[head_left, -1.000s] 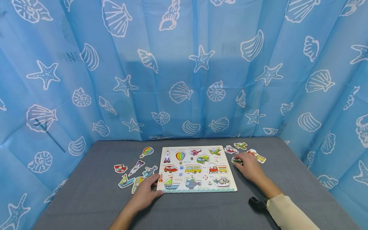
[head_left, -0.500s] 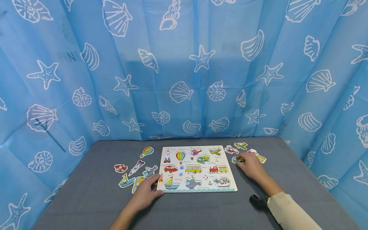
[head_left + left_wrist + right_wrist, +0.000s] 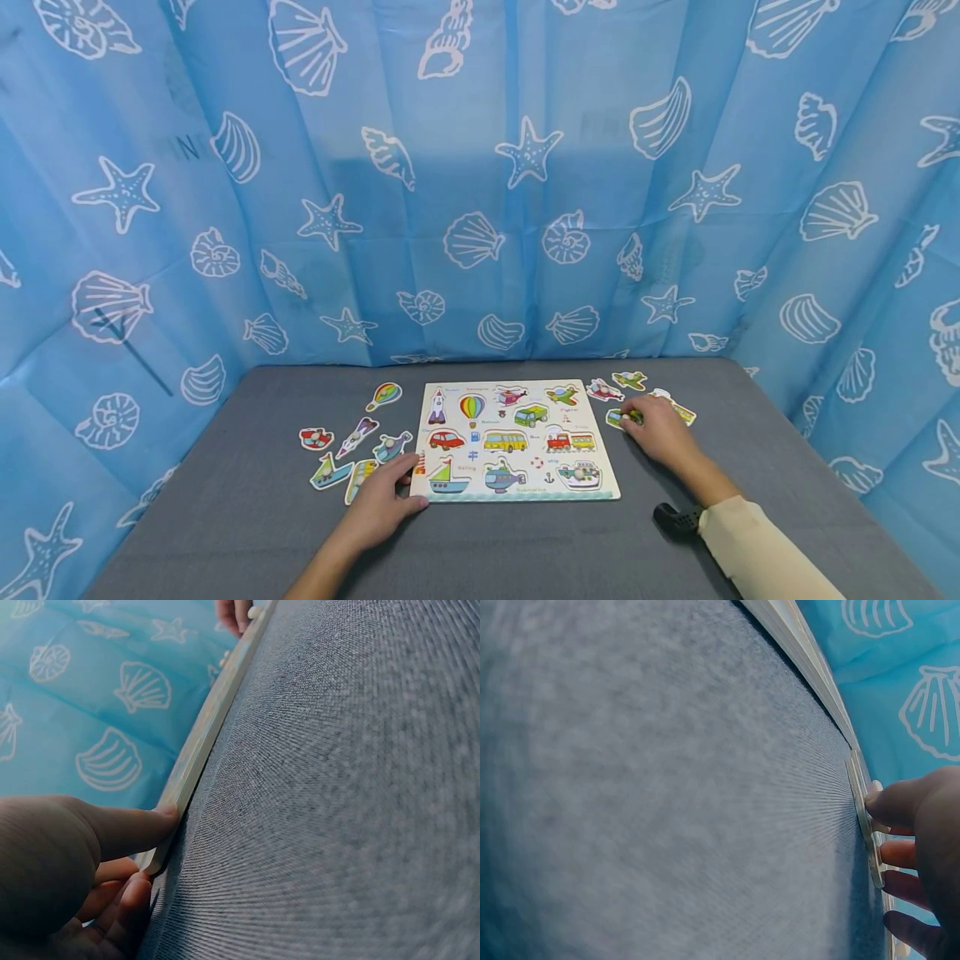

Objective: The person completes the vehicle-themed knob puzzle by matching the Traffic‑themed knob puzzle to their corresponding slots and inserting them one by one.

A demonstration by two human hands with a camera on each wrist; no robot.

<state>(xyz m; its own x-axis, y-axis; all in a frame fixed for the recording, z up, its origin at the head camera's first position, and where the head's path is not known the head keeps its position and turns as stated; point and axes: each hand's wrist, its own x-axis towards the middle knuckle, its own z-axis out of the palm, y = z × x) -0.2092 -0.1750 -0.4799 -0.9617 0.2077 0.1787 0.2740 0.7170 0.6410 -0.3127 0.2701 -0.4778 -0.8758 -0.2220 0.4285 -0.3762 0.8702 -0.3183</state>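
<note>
My left hand (image 3: 378,504) holds the lower left corner of a wooden vehicle puzzle board (image 3: 525,454), thumb on the near edge and fingers curled at the side, as the left wrist view shows at the board's edge (image 3: 196,761). Just right of the board, my right hand (image 3: 660,429) pinches a small green truck puzzle piece (image 3: 614,417) between thumb and fingers; part of the piece is hidden under them. In the right wrist view the truck piece (image 3: 860,806) lies low over the cloth. A knobbed ship piece (image 3: 579,475) sits in the board's lower right slot.
Loose pieces lie left of the board: a balloon (image 3: 384,395), car (image 3: 316,438), rocket (image 3: 357,437), submarine (image 3: 391,448), sailboat (image 3: 330,472) and bus (image 3: 360,477). A helicopter (image 3: 603,389), plane (image 3: 629,380) and train (image 3: 684,414) lie behind my right hand. A shell-patterned curtain (image 3: 450,183) surrounds the table.
My right hand has shifted slightly right and its fingers have resettled on the truck piece, leaving more of it in sight. My left hand stays on the board.
</note>
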